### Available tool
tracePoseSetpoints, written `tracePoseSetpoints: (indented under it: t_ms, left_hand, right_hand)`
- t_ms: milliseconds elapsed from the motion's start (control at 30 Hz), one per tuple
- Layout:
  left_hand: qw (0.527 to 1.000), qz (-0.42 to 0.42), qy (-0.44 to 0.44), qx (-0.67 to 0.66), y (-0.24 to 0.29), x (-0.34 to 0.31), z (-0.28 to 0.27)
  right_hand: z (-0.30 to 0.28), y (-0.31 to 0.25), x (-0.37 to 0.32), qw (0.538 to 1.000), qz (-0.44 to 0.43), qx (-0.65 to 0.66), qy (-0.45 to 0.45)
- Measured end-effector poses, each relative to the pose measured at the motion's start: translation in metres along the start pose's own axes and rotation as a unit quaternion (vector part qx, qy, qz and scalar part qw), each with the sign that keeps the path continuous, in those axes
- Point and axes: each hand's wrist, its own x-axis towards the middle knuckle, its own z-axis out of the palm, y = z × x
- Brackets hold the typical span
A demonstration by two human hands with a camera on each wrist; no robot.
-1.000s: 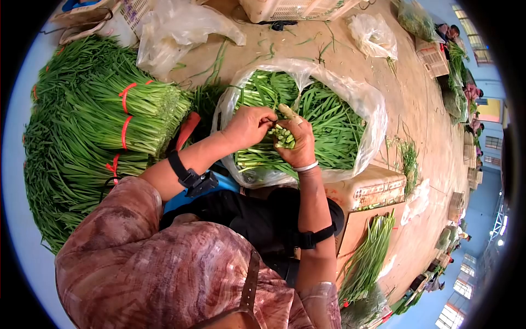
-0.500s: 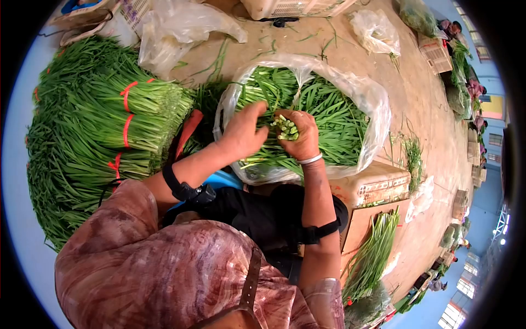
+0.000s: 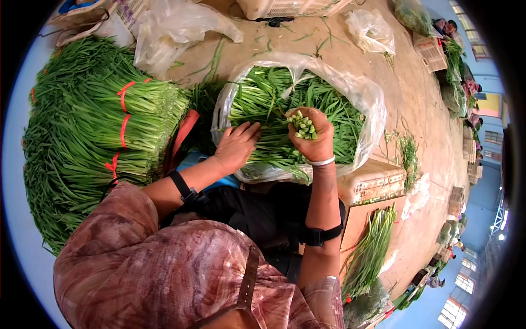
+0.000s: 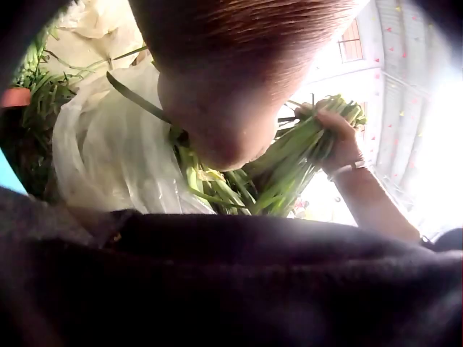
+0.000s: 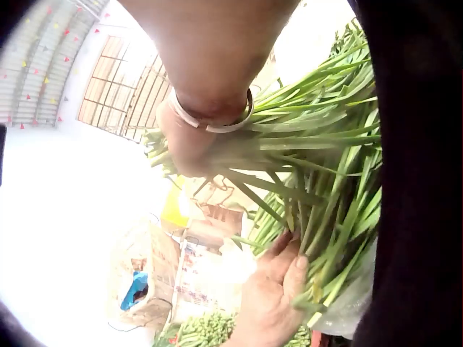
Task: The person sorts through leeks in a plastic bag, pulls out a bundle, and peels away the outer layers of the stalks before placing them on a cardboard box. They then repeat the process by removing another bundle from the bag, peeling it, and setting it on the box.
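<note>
My right hand [image 3: 315,134] grips a bunch of garlic chives [image 3: 302,126] near its pale cut ends, which face up toward the head camera. In the right wrist view, long green leaves [image 5: 318,137] of the bunch spread out from that fist. To its left, my left hand [image 3: 238,147] lies with fingers extended on the hanging leaves, over the near left side of the bag. The right wrist view shows this left hand [image 5: 271,296] with its thumb beside the leaves and fingertips partly hidden among them. Beneath both hands, a clear plastic bag [image 3: 372,112] holds many loose chives [image 3: 334,107].
At left rises a large pile of chive bundles [image 3: 93,126] tied with red bands [image 3: 125,131]. A plastic crate [image 3: 378,183] stands right of the bag, with more chives [image 3: 370,252] nearer me on cardboard. Crumpled plastic [image 3: 175,33] and another crate [image 3: 290,8] lie beyond.
My left hand has left the cut ends and moved down onto the leaves at left. The right hand, still gripping the bunch, has shifted slightly right.
</note>
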Motion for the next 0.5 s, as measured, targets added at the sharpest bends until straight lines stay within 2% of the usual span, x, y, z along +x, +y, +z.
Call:
tracePoseSetpoints:
  t_ms: [67,100,133,333,400,433,500]
  left_hand:
    - [1.000,-0.003,-0.015,0.004,-0.003,-0.001,0.004]
    - [0.999,-0.009,-0.032,0.010,-0.004,-0.002,0.006]
    - [0.999,-0.010,-0.030,0.009,-0.005,-0.003,0.006]
    - [0.999,-0.003,-0.041,0.008,-0.004,-0.003,0.003]
    - [0.996,-0.020,-0.092,-0.001,-0.001,-0.001,-0.004]
    - [0.992,-0.021,-0.120,-0.003,0.003,0.001,-0.017]
    - [0.991,-0.012,-0.131,-0.009,0.011,0.012,-0.046]
  right_hand:
    - [-0.008,-0.004,-0.001,0.999,0.032,0.027,0.000]
    - [-0.014,-0.005,-0.002,0.992,0.086,0.094,0.009]
    - [-0.021,-0.018,0.004,0.984,0.099,0.137,0.052]
    - [-0.083,-0.020,0.007,0.988,0.088,0.076,0.107]
    - [-0.094,-0.014,0.002,0.973,0.073,0.113,0.187]
    - [-0.098,-0.014,-0.001,0.955,0.119,0.193,0.193]
    - [-0.095,-0.006,-0.007,0.955,0.125,0.176,0.202]
